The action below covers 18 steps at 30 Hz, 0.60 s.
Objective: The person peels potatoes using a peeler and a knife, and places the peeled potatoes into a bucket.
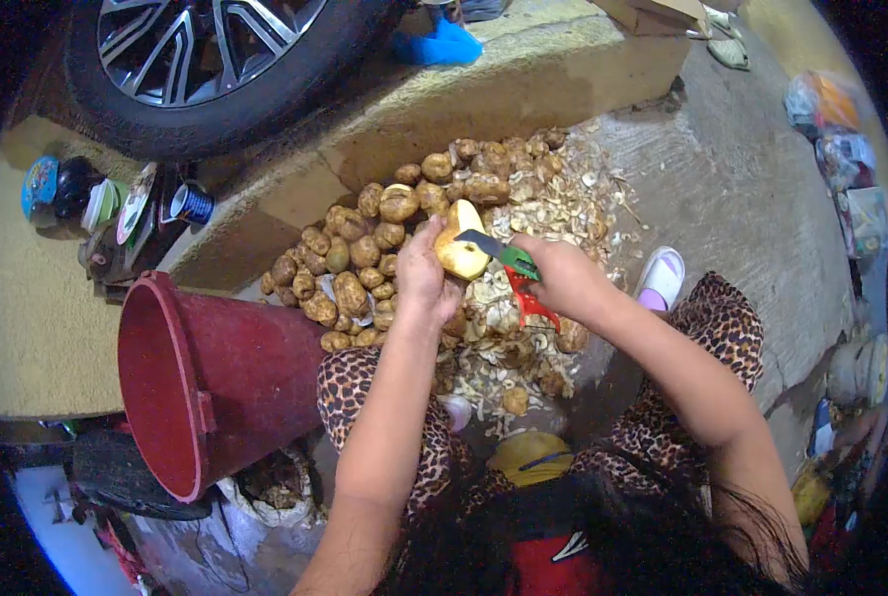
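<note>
My left hand [425, 270] is closed around a large potato [463, 256], pale where the skin is off and brown on its left side. My right hand [565, 281] grips a small knife [482, 241] with a dark blade and green handle, its tip against the potato's upper part. A red plastic tool [532, 300], perhaps a peeler, shows just below the right hand; I cannot tell whether the hand holds it. Behind and left of my hands lies a heap of brown unpeeled potatoes [367, 252]. Pale peelings [553, 214] cover the floor beyond and beneath the hands.
A red bucket [265, 368] lies tilted at left, its mouth facing left. Behind the potatoes runs a concrete ledge [523, 94] with a car wheel [201, 60] above it. A blue cup [194, 206] sits at left; plastic bags [841, 149] line the right side.
</note>
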### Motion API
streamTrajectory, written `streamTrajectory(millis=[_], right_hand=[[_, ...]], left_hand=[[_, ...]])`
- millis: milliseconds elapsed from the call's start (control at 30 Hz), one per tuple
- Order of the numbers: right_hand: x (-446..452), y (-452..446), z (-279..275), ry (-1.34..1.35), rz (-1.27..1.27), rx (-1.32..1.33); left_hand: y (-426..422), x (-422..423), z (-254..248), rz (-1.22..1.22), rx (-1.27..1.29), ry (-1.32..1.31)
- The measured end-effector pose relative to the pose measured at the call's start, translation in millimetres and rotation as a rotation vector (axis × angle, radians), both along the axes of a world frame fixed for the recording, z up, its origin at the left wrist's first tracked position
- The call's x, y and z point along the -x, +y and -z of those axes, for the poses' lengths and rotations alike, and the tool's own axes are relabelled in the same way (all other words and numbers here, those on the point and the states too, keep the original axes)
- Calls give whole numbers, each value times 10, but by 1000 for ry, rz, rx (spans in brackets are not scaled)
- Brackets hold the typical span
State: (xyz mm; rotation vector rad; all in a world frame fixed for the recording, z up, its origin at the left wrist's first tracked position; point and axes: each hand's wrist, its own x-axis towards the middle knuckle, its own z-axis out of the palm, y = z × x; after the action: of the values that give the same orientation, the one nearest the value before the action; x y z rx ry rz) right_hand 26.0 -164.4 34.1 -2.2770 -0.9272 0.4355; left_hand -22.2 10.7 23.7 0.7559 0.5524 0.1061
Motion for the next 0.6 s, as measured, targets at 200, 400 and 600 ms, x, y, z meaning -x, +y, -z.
streamTrajectory(millis=[200, 400, 600], right_hand=[[-108, -39, 33, -54, -117, 35], [20, 15, 126, 46, -20, -4], [-71, 15, 65, -56, -49, 13]], left_hand=[[68, -16, -6, 102, -37, 60], [-36, -6, -112, 38, -61, 100], [60, -42, 58, 51, 52, 25]])
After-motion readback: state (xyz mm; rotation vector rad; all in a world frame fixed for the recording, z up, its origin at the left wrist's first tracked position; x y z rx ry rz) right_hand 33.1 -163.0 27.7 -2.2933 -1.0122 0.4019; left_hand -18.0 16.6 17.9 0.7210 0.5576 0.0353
